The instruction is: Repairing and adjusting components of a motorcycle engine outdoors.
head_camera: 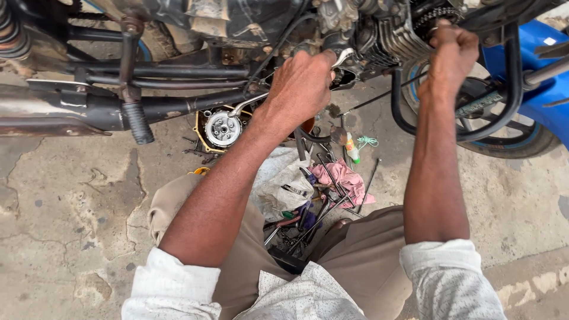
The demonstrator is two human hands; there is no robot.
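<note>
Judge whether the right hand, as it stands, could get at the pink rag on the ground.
Probably not at once. The right hand is closed on the motorcycle's black guard bar, up high. The pink rag lies uncovered among loose tools between the knees, so the way is free once that grip lets go.

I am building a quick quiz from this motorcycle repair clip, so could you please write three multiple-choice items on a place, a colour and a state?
1. Where does the round clutch part lie?
A. on the ground under the frame
B. on the person's lap
C. on the blue wheel

2. What colour is the rag among the tools?
A. green
B. pink
C. black

3. How is the right hand?
A. open and flat on the ground
B. holding a bottle
C. closed in a fist up at the engine

Answers: 1 A, it sits on the concrete below the frame tubes. 2 B, the cloth is plainly pink. 3 C, its fingers are curled tight beside the cooling fins, while the left hand holds a wrench.
</note>
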